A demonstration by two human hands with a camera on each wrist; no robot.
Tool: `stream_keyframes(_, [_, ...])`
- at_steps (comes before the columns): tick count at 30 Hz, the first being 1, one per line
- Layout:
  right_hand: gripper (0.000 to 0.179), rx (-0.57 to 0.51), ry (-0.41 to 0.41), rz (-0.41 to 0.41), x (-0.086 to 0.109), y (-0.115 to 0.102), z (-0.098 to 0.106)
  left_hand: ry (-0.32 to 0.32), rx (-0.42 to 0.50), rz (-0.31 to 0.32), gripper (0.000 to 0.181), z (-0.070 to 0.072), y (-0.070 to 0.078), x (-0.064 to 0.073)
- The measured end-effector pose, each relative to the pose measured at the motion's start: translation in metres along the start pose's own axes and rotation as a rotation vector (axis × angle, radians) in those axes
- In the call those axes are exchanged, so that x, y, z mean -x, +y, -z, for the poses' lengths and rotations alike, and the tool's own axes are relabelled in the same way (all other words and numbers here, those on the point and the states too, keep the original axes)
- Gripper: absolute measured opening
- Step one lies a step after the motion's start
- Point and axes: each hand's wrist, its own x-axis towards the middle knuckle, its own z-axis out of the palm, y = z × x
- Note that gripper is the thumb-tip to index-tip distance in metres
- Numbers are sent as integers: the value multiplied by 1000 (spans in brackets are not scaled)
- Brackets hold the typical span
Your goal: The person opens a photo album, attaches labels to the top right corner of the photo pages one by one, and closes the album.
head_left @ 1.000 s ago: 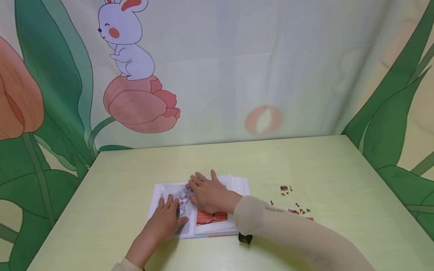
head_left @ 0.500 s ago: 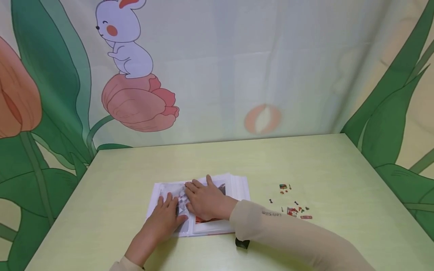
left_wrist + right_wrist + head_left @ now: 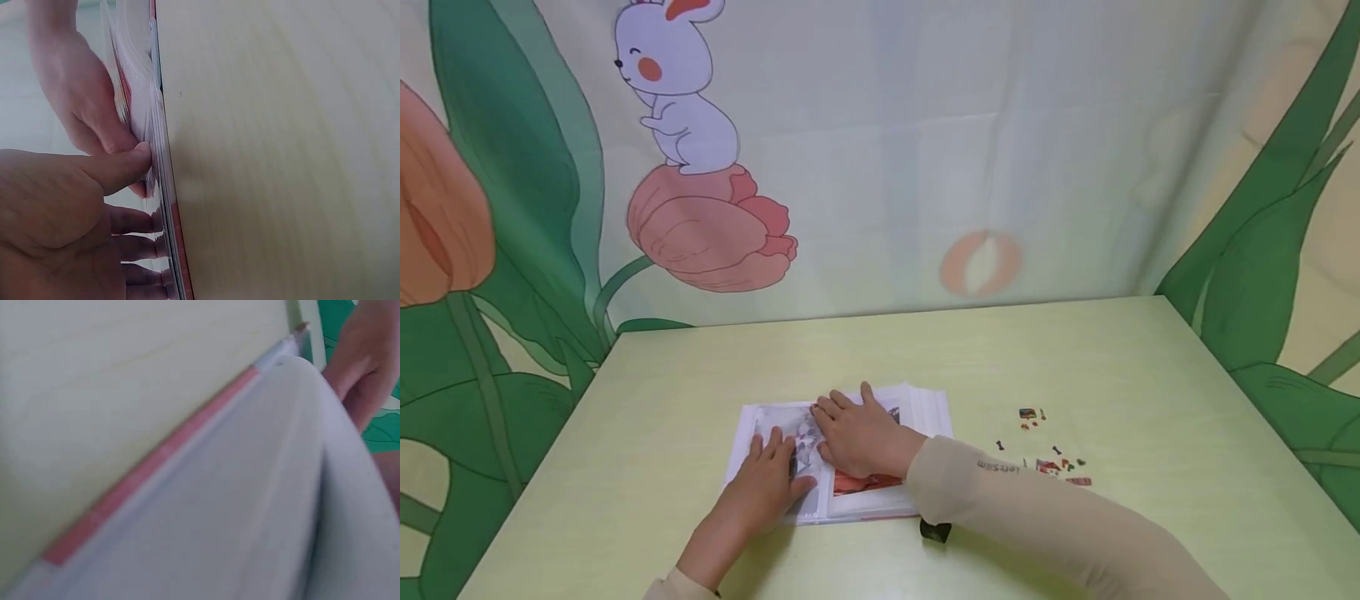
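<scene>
An open photo album (image 3: pixel 846 510) with clear-pocketed white pages lies on the table. A pale picture (image 3: pixel 775 415) shows on its left page and a reddish photo (image 3: pixel 853 484) on its right page, partly hidden by the hands. My left hand (image 3: pixel 763 479) lies with fingers extended on the left page; in the left wrist view its thumb (image 3: pixel 128 169) is right at the page edges. My right hand (image 3: pixel 857 437) rests palm down across the right page, its fingertips at the album's middle. Album pages (image 3: pixel 237 487) fill much of the right wrist view.
Several small colourful stickers (image 3: pixel 1048 467) lie right of the album, beyond the right sleeve (image 3: pixel 1000 500). A small black object (image 3: pixel 935 531) shows below that sleeve's cuff. The pale table (image 3: pixel 647 400) meets a printed curtain (image 3: pixel 880 167) at its far edge.
My right hand has shifted slightly left and down over the album, then a little back up. More of the stickers shows past the sleeve. My left hand has hardly moved.
</scene>
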Motion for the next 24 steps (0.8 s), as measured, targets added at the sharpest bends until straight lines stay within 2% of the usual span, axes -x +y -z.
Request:
stream_keyframes(12, [63, -30, -63, -53, -8, 9, 1, -6, -7, 11, 68, 2, 4, 1])
stream_keyframes(18, [63, -88, -20, -32, -9, 11, -4, -3, -9, 15, 67, 1, 3, 1])
stream_keyframes(24, [61, -103, 25, 13, 1, 11, -6, -7, -10, 12, 67, 0, 2, 2])
